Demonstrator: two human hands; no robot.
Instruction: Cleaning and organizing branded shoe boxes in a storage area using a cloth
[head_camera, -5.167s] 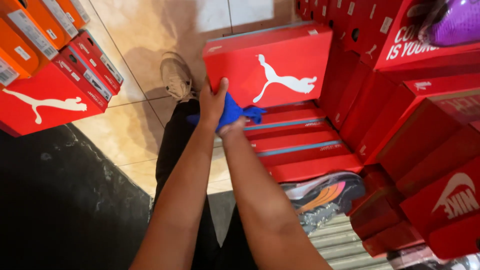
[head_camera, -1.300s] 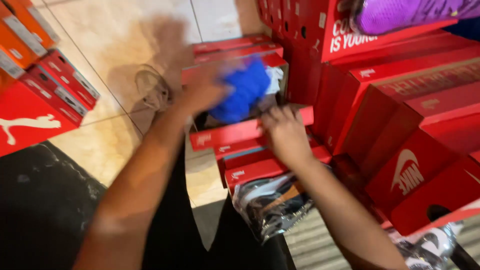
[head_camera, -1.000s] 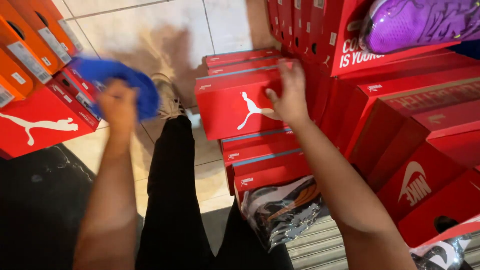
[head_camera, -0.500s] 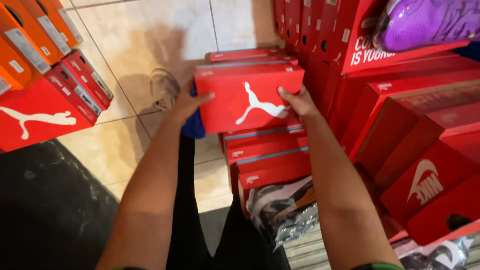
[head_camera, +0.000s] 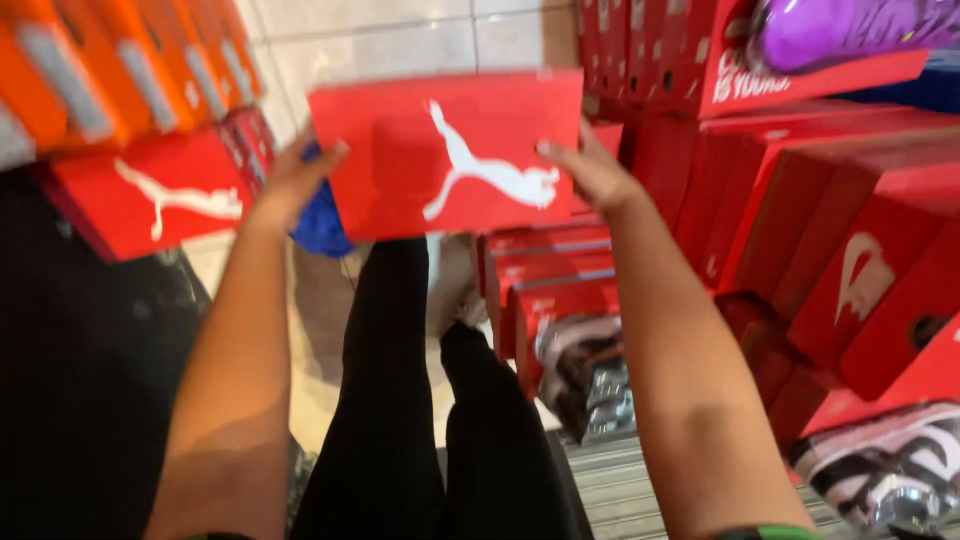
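Observation:
I hold a red shoe box (head_camera: 400, 165) with a white leaping-animal logo up in front of me, lid facing the camera. My left hand (head_camera: 292, 180) grips its left end and also pinches a blue cloth (head_camera: 320, 225) that hangs below the box. My right hand (head_camera: 592, 172) grips the box's right end. Below the lifted box a low stack of red boxes (head_camera: 540, 290) stays on the floor.
Tall stacks of red shoe boxes (head_camera: 830, 230) fill the right side, with a purple shoe (head_camera: 830, 30) on top and a black-and-white shoe (head_camera: 880, 470) lower right. Orange and red boxes (head_camera: 130, 110) line the left. My black-trousered legs (head_camera: 420, 400) stand on pale tiles; a dark mat (head_camera: 80, 400) lies left.
The cloth went from wiping the box to the left hand's side. Both hands then took the box by its ends and lifted it off the stack, up and to the left.

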